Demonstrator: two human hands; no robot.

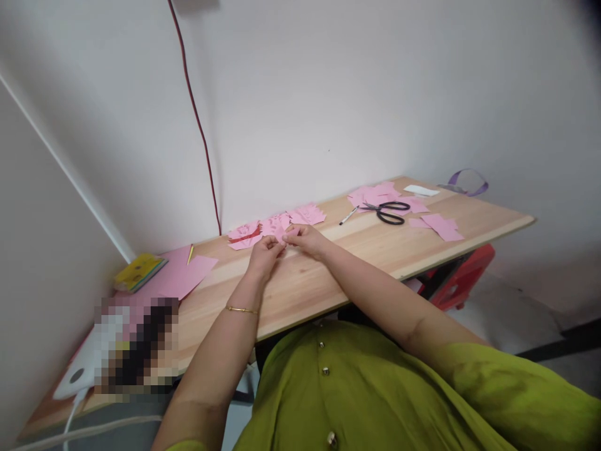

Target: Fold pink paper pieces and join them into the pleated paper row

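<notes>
My left hand [265,252] and my right hand [303,238] meet over the middle of the wooden table [357,250], fingers pinched together on a small pink paper piece [283,234]. Just behind them lies a row of cut pink paper shapes [277,224] against the wall. A thin gold bangle sits on my left wrist. What exactly the fingertips grip is partly hidden by the fingers.
Black scissors [392,212] and a pen [348,216] lie to the right among more pink paper pieces [439,225]. A pink sheet [185,272], a pencil [190,254] and a yellow pad [138,270] are at left. A red stool [462,275] stands under the table's right end.
</notes>
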